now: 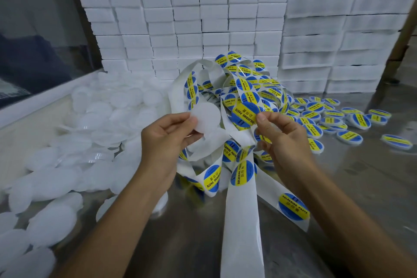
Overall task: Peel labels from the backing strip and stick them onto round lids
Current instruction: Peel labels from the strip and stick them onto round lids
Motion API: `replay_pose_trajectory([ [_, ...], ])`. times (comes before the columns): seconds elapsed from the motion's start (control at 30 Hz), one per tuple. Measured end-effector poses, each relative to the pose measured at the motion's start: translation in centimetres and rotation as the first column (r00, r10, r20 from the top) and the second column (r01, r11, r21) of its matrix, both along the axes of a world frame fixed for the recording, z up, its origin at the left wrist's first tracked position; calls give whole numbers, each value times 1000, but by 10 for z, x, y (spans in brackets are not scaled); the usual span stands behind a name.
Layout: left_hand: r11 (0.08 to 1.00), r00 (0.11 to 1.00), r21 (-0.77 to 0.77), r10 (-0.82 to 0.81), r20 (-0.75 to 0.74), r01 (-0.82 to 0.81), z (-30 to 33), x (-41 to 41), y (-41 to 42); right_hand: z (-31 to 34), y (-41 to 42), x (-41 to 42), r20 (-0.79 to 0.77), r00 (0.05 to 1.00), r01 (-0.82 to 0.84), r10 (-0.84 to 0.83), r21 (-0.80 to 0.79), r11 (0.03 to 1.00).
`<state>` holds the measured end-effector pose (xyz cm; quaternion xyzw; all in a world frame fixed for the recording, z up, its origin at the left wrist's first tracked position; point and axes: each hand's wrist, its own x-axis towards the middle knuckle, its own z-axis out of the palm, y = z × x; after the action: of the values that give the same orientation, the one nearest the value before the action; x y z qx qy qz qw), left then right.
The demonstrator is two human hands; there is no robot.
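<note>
My left hand (pixel 168 136) pinches a plain white round lid (pixel 207 116) by its lower left edge and holds it upright above the table. My right hand (pixel 278 135) pinches a round blue and yellow label (pixel 244 114) reading "SOLDERING PASTE" by its right edge, just right of the lid. The label's left edge sits close to the lid's rim; I cannot tell if they touch. A long white backing strip (pixel 242 221) with more labels on it lies in tangled loops under and behind both hands.
Several bare white lids (pixel 67 165) are heaped on the left of the metal table (pixel 361 187). Several labelled lids (pixel 334 119) lie at the right. Stacks of white boxes (pixel 203 18) wall off the back. A glass panel (pixel 33 40) stands at the left.
</note>
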<state>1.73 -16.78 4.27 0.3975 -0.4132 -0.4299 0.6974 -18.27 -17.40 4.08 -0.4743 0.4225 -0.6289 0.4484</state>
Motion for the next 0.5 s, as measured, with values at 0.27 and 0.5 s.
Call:
replay_pose_trajectory([
  [0.27,988,963,80,-112,-247,135,-16,-6,3,0,-3,-3,43,999,-24,28,-104,994],
  [0.5,976,956,90,-173,-238,199,-20,-9,7,-1,6,7,-119,987,-124,108,-141,982],
])
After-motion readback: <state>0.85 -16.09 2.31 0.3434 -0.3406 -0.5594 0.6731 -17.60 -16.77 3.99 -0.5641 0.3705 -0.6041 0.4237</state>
